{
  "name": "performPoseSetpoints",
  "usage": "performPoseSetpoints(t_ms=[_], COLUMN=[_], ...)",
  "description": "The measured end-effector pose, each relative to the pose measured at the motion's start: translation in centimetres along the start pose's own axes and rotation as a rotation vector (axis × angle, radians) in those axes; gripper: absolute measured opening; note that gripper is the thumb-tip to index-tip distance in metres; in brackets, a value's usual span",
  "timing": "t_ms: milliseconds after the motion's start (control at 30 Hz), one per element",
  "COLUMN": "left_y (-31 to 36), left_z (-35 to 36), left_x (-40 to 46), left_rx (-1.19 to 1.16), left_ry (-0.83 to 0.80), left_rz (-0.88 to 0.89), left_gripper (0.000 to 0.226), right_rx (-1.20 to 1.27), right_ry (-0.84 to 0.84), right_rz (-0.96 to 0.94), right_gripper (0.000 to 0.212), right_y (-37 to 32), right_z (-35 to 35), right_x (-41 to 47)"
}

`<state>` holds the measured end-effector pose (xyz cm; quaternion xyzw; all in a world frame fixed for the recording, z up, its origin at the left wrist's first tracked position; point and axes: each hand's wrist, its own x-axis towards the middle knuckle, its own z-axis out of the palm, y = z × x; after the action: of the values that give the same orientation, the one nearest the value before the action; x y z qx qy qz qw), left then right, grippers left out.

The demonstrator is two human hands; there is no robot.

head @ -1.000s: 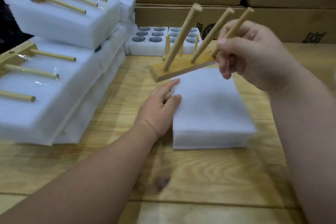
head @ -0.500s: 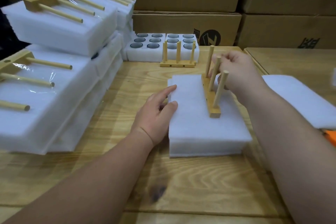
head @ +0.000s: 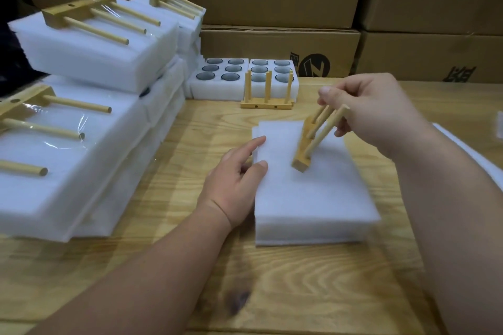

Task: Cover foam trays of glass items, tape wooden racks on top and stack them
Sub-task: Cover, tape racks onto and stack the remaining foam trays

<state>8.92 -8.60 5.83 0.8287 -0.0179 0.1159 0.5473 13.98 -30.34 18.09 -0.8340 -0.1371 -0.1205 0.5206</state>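
Rack (head: 304,149) on covered tray (head: 313,193)

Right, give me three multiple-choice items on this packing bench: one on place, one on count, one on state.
1. Where is the wooden peg rack in the right hand?
A. on the covered white foam tray
B. on a cardboard box
C. on the bare table

2. How many glass-filled holes show in the left open white foam tray?
A. four
B. six
C. nine

3. How does that rack stand?
A. flat and taped
B. tilted, one end on the foam
C. hanging from a hook

Answers: 1 A, its base end touches the foam cover. 2 B, three rows of two. 3 B, the fingers grip its pegs and no tape shows.
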Motion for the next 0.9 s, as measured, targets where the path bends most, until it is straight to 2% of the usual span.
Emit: performPoseSetpoints(t_ms=[433,500,600,667,800,867,900], left_y=[0.0,0.0,0.1,0.1,0.3,0.3,0.3], left_z=[0.0,0.0,0.0,0.0,0.0,-0.1,-0.1], left_x=[0.1,0.0,0.0,0.0,-0.1,-0.1,0.0], left_rx=[-0.008,0.000,0.004,0.000,0.008,0.001,0.000], left_ry=[-0.003,-0.003,0.001,-0.002,0.000,-0.008,-0.019], left_rz=[-0.006,-0.007,-0.009,-0.013,-0.021,-0.030,-0.038], left_gripper=[0.042,0.043,0.043,0.043,0.045,0.055,0.061], right_rx=[0.131,0.028,-0.208,-0.247,-0.298,-0.258,-0.220], right_ry=[-0.066,-0.134,-0.302,-0.346,-0.386,-0.313,-0.216], right_rz=[0.029,0.046,0.168,0.238,0.249,0.237,0.235], right_gripper=[0.022,0.016,0.012,0.012,0.008,0.014,0.019], right_y=[0.8,1.2,2.2,2.9,3.5,3.9,4.1], right_z=[-1.8,-1.4,-0.8,-0.7,-1.0,-0.8,-0.4], right_x=[0.3,0.4,0.3,0.4,0.6,0.7,0.7])
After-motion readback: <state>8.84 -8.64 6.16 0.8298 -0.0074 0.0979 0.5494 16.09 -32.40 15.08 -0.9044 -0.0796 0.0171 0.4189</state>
